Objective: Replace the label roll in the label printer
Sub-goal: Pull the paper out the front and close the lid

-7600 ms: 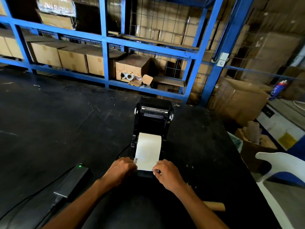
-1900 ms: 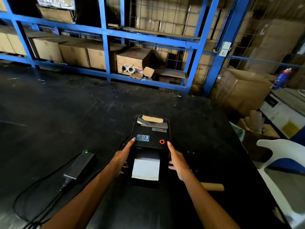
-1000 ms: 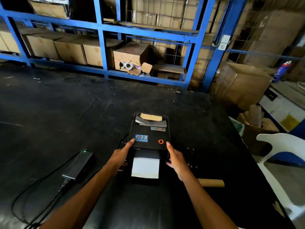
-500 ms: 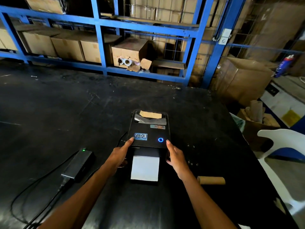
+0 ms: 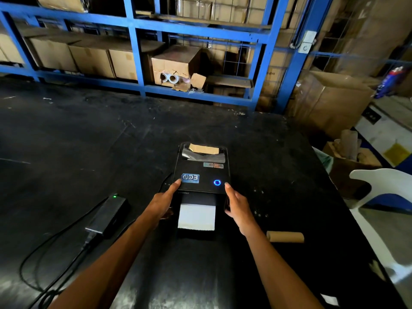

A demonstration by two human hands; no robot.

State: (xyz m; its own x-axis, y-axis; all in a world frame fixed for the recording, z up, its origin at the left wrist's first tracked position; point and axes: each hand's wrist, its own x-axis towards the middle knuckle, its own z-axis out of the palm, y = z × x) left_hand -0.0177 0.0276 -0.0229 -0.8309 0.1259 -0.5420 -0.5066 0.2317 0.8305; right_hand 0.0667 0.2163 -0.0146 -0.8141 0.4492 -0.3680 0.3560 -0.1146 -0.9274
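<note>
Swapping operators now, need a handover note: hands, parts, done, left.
Left hand and right hand: empty, fingertips on the front corners of the printer's closed lid.
Label strip sticks out of the front slot. Ring light glows blue. Bare cardboard core lies on the table, right of the printer.
Done: roll loaded, lid shut.
Left: test feed, bin the core.

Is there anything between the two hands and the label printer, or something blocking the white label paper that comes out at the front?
Nothing visible does. The left hand and right hand already touch the label printer at its front corners. The label paper hangs free from the slot between them; the empty cardboard core lies aside, to the right.
</note>
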